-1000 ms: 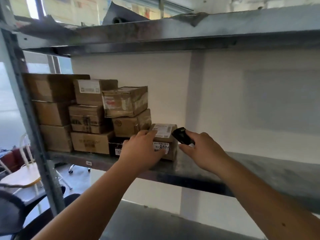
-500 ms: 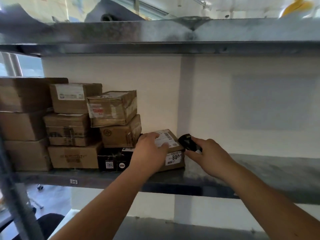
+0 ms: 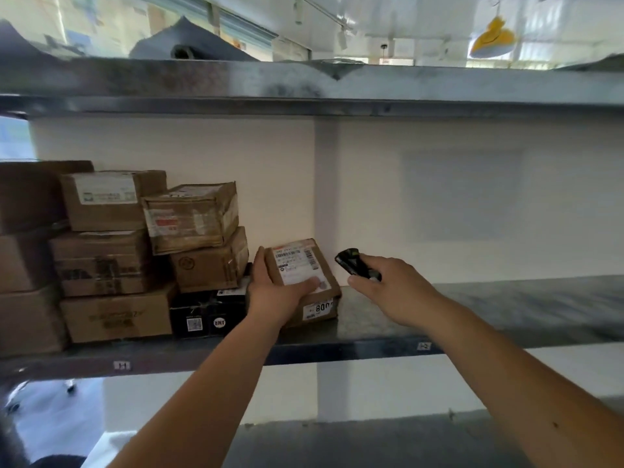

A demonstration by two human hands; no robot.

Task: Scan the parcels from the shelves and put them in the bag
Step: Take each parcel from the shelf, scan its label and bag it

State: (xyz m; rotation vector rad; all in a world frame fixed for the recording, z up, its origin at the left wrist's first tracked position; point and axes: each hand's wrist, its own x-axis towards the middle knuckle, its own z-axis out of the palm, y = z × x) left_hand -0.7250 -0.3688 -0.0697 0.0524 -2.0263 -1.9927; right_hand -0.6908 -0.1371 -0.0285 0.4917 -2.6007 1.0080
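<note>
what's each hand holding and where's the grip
Left hand grips the small parcel across its labelled top, near the front-left corner. Right hand holds the black scanner by its rear end.

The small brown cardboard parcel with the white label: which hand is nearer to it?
Left. The left hand grips the small brown cardboard parcel on its top and left side. The right hand, holding a black scanner, hovers to its right, apart.

The left hand (image 3: 275,292) hides the near left corner of the parcel (image 3: 304,282), and the label print beyond its fingers is too small to read. The scanner (image 3: 354,265) is half buried in the right hand (image 3: 388,288), its rear unseen behind the fingers.
</note>
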